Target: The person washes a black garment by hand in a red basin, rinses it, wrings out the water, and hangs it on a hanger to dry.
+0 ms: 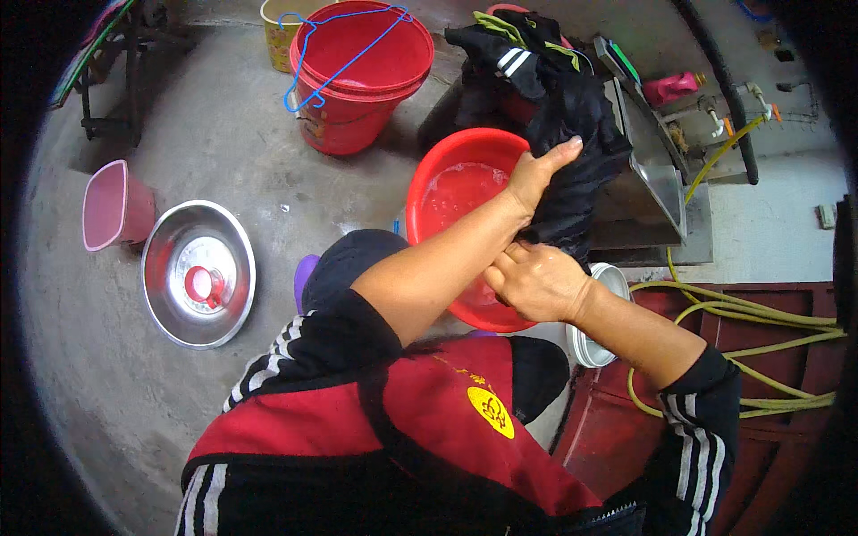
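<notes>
Black wet-looking cloth (570,194) hangs at the right rim of a red plastic basin (419,201) with a little sudsy water in it. My left hand (536,171) lies against the upper part of the cloth, thumb stretched out; its palm side and most fingers are hidden. Lower down, my right hand (539,278) is closed on the lower end of the cloth, close to my left forearm. Behind the basin is a heap of dark clothes (516,87), one piece with white stripes.
Red buckets (362,120) with a blue clothes hanger (355,57) on top stand behind the basin. A steel bowl (154,295) holding a red dipper (200,285) and a pink bin (137,214) are at left. White buckets (590,348) and a yellow hose (771,311) are at right.
</notes>
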`<action>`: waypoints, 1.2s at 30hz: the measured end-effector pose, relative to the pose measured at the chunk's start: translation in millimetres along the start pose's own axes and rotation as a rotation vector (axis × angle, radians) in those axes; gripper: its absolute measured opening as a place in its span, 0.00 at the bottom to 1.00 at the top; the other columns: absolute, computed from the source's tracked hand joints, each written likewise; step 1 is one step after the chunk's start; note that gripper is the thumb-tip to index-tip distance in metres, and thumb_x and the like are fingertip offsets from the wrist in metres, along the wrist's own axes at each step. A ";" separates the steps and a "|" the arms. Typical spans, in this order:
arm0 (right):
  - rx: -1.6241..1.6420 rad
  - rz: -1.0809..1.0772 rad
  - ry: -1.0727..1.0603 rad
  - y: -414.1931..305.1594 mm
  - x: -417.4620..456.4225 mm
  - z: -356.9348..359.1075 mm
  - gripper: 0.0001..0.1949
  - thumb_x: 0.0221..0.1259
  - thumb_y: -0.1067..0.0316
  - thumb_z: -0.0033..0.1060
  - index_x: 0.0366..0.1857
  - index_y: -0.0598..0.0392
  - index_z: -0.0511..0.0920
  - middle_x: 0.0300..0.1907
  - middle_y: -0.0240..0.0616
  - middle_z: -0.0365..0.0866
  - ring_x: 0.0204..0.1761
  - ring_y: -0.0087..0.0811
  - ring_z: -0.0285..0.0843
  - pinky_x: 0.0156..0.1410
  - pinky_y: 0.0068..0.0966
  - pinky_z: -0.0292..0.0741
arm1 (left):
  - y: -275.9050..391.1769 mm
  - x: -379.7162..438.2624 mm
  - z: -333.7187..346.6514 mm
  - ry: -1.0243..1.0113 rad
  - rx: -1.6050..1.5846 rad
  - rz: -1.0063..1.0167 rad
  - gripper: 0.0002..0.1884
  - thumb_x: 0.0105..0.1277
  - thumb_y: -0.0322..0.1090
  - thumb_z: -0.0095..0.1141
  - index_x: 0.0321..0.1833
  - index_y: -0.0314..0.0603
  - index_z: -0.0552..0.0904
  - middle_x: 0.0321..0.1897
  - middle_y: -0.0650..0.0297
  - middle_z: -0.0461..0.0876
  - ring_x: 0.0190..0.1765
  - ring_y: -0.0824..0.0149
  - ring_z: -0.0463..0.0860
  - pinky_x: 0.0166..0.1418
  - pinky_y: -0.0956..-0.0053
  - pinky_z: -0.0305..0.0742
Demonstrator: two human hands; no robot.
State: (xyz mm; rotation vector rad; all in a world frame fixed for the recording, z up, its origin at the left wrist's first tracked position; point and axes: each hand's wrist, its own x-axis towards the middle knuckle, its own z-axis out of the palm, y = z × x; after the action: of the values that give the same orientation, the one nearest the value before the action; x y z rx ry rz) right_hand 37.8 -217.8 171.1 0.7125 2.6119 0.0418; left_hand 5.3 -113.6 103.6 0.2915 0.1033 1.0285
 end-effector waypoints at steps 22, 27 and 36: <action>-0.307 -0.014 0.107 -2.6 6.6 51.2 0.17 0.52 0.61 0.46 0.41 0.59 0.79 0.41 0.47 0.78 0.48 0.43 0.75 0.60 0.36 0.68 | -18.1 16.3 -21.5 0.184 0.258 0.083 0.30 0.51 0.52 0.66 0.40 0.23 0.80 0.35 0.53 0.83 0.38 0.65 0.82 0.47 0.74 0.75; -0.302 -0.013 0.097 -2.8 4.6 54.8 0.17 0.52 0.61 0.46 0.41 0.59 0.78 0.41 0.47 0.78 0.48 0.43 0.76 0.60 0.36 0.68 | -12.4 6.9 -13.2 0.135 0.226 0.065 0.30 0.52 0.51 0.67 0.41 0.23 0.80 0.36 0.53 0.83 0.38 0.64 0.82 0.46 0.73 0.75; -0.283 0.010 0.114 -4.2 6.4 53.9 0.17 0.52 0.61 0.46 0.41 0.59 0.78 0.41 0.46 0.78 0.48 0.43 0.76 0.60 0.36 0.68 | -8.3 4.6 -10.7 0.156 0.221 0.060 0.29 0.52 0.49 0.67 0.42 0.23 0.79 0.37 0.52 0.83 0.37 0.64 0.83 0.46 0.74 0.76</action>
State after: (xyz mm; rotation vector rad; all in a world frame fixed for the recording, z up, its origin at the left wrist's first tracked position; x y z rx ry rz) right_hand 53.1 -222.7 119.0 0.6379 2.6338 0.4582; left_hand 12.2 -111.7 91.2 0.4174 0.3524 1.1000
